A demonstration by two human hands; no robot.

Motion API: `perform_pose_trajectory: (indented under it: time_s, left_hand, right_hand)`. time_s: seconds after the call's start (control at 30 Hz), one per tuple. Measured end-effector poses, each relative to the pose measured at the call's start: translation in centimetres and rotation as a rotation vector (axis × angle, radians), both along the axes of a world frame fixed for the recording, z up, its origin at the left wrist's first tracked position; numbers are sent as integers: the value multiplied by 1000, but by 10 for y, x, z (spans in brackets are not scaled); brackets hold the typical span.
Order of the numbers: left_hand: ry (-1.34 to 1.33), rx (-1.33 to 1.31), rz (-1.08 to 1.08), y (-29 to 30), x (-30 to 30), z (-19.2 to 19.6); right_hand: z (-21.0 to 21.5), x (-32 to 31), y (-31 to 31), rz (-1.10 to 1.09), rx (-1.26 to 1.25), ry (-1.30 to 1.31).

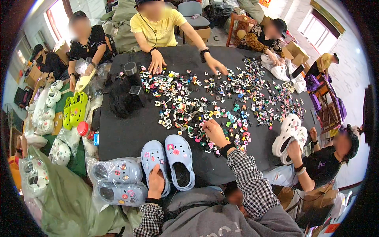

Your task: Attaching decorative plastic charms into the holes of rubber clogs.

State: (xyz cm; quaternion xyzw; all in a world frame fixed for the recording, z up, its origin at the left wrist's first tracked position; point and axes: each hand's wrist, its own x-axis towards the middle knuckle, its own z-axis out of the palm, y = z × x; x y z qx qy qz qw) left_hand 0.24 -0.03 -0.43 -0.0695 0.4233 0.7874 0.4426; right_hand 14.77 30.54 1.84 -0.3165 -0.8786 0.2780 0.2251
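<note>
My left hand (156, 181) grips the heel end of a light blue clog (153, 152) dotted with small charms. Right beside it on the black table lies the matching clog (179, 162), also with charms on its upper. Reaching forward, my right hand (216, 132) is in the spread of loose shoe charms (185, 108), its fingers bent together; whether a charm is between them is too small to make out. Left of the blue clogs, a pair of similar blue clogs (120, 185) lies in a clear plastic bag.
A co-worker at right holds white clogs (290, 138); others sit around the black table (122, 134). A dark tumbler (132, 73) and a black box-shaped object (137, 96) stand at the left. Beyond the left edge are yellow-green clogs (75, 110), a red-lidded jar (83, 128) and bagged white clogs.
</note>
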Motion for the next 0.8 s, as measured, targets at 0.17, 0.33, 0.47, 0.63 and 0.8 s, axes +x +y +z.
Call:
perform_pose_trajectory:
  time_s: [0.17,0.33,0.47,0.63,0.8]
  left_hand:
    - [-44,48,2,-1,-1,-1]
    - [-6,11,-24,-3,-1,1]
    - [19,22,-46,0,-1,2]
    - [10,37,-37,0,-2,4]
    - [515,-175,-154,-9,0,-12]
  right_hand:
    - [-2,-6,4,-45,-240,107]
    - [-6,-9,7,-103,-284,168]
    - [-7,-7,7,-159,-292,222]
    - [8,4,-13,-29,-310,203]
    - [68,57,-46,-72,-418,239]
